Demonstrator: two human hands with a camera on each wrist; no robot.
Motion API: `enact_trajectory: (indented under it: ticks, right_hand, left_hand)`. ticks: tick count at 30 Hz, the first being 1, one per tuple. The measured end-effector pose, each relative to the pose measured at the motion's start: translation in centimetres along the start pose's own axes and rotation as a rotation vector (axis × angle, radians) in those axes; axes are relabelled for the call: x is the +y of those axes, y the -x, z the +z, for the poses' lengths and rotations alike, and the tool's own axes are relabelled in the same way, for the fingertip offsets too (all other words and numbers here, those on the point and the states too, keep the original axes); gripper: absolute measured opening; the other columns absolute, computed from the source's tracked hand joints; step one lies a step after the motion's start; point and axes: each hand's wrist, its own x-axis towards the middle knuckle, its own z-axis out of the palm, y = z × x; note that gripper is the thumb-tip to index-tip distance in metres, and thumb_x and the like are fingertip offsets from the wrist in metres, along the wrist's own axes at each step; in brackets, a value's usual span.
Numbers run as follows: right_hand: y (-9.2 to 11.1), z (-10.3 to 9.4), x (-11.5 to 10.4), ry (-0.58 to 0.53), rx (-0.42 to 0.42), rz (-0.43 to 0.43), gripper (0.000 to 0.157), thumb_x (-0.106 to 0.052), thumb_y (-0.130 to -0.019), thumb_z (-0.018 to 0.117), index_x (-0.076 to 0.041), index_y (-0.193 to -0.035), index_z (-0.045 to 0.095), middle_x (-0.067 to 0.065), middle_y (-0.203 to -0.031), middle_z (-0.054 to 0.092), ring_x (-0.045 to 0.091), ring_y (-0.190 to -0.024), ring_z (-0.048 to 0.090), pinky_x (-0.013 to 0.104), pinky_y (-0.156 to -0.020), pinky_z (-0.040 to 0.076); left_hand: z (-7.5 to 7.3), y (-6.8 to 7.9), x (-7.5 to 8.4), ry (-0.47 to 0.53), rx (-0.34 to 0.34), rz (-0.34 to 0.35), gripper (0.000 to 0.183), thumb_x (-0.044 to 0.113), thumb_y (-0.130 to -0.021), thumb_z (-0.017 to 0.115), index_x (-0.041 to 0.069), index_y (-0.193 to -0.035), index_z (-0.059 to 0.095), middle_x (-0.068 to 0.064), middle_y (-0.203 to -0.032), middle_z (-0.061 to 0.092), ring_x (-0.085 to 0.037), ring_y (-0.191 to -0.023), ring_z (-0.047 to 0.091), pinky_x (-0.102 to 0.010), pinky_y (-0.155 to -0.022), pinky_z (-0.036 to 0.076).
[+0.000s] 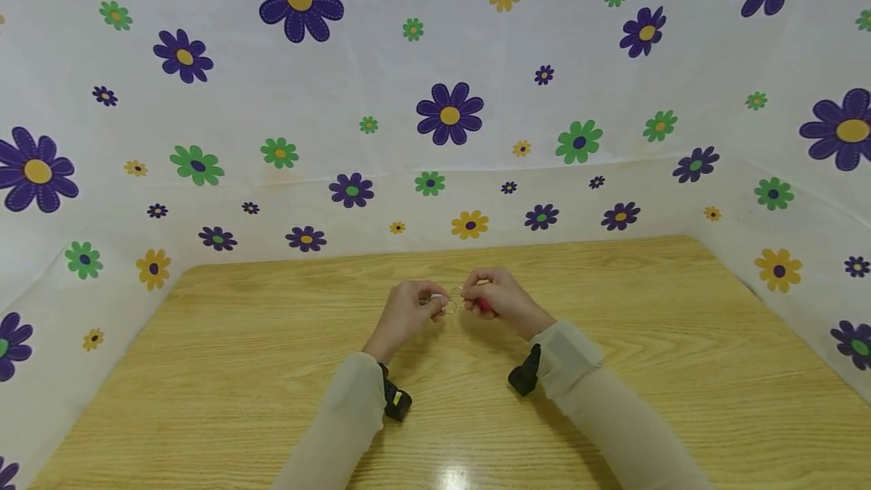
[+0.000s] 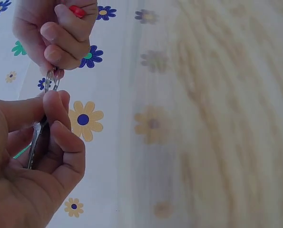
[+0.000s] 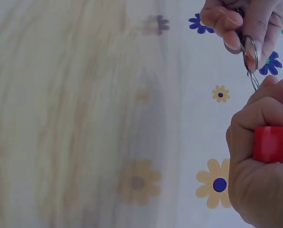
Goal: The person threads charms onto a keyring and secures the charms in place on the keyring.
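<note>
Near the middle of the table, my left hand (image 1: 407, 312) pinches a metal key ring (image 3: 250, 53) between thumb and fingers. A metal piece with a notched edge, like a key (image 2: 35, 142), lies along its palm in the left wrist view. Facing it, my right hand (image 1: 502, 299) pinches a second thin metal ring (image 3: 254, 81), which meets the first between the fingertips. A small glossy red object (image 3: 269, 144) is tucked in the right hand's curled fingers; most of it is hidden, and I cannot tell its kind.
Both hands are over a wood-grain table (image 1: 238, 369). A white flower-print cloth (image 1: 381, 74) surrounds its back and sides. Each wrist wears a small black camera, the left one (image 1: 397, 403) and the right one (image 1: 524, 375), hanging below the sleeves.
</note>
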Motion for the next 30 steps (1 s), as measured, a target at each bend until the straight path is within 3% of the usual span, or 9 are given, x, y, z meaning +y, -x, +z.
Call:
enact_trajectory:
  ticks: [3, 6, 10, 13, 17, 23, 30]
  right_hand:
    - [-0.04, 0.24, 0.07, 0.002, 0.005, -0.010, 0.009, 0.001, -0.099, 0.054, 0.008, -0.097, 0.060, 0.005, -0.069, 0.061, 0.009, -0.054, 0.048, 0.020, -0.049, 0.035]
    - [-0.07, 0.26, -0.06, 0.048, -0.007, -0.019, 0.016, 0.000, -0.099, 0.053, 0.013, -0.107, 0.058, 0.006, -0.070, 0.060, 0.010, -0.053, 0.047, 0.021, -0.048, 0.034]
    - [-0.16, 0.21, -0.23, 0.111, -0.031, -0.039, 0.018, -0.004, -0.102, 0.054, 0.013, -0.101, 0.059, 0.006, -0.068, 0.059, 0.010, -0.051, 0.045, 0.021, -0.047, 0.034]
    - [-0.16, 0.22, -0.23, 0.110, -0.035, -0.051, 0.017, -0.003, -0.102, 0.054, 0.012, -0.094, 0.058, 0.006, -0.068, 0.059, 0.010, -0.052, 0.046, 0.021, -0.048, 0.035]
    - [-0.16, 0.39, 0.01, 0.024, -0.021, -0.045, 0.013, 0.002, -0.102, 0.052, 0.007, -0.091, 0.057, 0.007, -0.070, 0.061, 0.011, -0.054, 0.047, 0.021, -0.050, 0.035]
    - [-0.25, 0.72, 0.26, -0.081, -0.006, -0.048, 0.014, 0.003, -0.102, 0.052, 0.000, -0.090, 0.058, 0.007, -0.073, 0.062, 0.011, -0.057, 0.049, 0.023, -0.052, 0.036]
    - [-0.22, -0.06, -0.23, -0.012, -0.049, -0.024, 0.012, -0.004, -0.104, 0.053, 0.002, -0.094, 0.057, 0.007, -0.078, 0.061, 0.012, -0.060, 0.050, 0.023, -0.055, 0.039]
  left_hand:
    - [-0.09, 0.07, -0.05, 0.004, 0.011, -0.004, 0.010, 0.000, -0.097, 0.066, -0.006, -0.097, 0.073, -0.012, -0.082, 0.073, -0.021, -0.068, 0.069, -0.037, -0.068, 0.058]
    - [-0.28, 0.11, -0.08, -0.003, 0.022, -0.016, 0.011, 0.002, -0.098, 0.065, -0.006, -0.100, 0.074, -0.013, -0.083, 0.073, -0.022, -0.068, 0.069, -0.032, -0.066, 0.055]
    - [-0.51, 0.09, -0.18, -0.006, 0.044, -0.029, 0.013, 0.004, -0.099, 0.065, -0.004, -0.103, 0.074, -0.010, -0.079, 0.072, -0.026, -0.070, 0.069, -0.025, -0.054, 0.043]
    - [-0.50, 0.06, -0.30, 0.001, 0.044, -0.020, 0.012, 0.003, -0.098, 0.066, -0.005, -0.102, 0.074, -0.010, -0.079, 0.073, -0.025, -0.070, 0.070, -0.025, -0.055, 0.047]
    - [-0.23, 0.06, -0.50, 0.026, 0.027, -0.012, 0.010, 0.000, -0.097, 0.066, -0.007, -0.099, 0.073, -0.013, -0.083, 0.073, -0.019, -0.068, 0.069, -0.035, -0.068, 0.058]
    - [-0.01, 0.05, -0.34, 0.063, 0.043, -0.044, 0.010, 0.000, -0.098, 0.066, -0.006, -0.098, 0.074, -0.010, -0.082, 0.073, -0.019, -0.068, 0.069, -0.039, -0.069, 0.058]
    - [-0.76, -0.09, -0.46, 0.185, 0.019, -0.115, 0.018, 0.002, -0.100, 0.063, -0.009, -0.110, 0.071, -0.010, -0.085, 0.073, -0.016, -0.072, 0.068, -0.041, -0.075, 0.057]
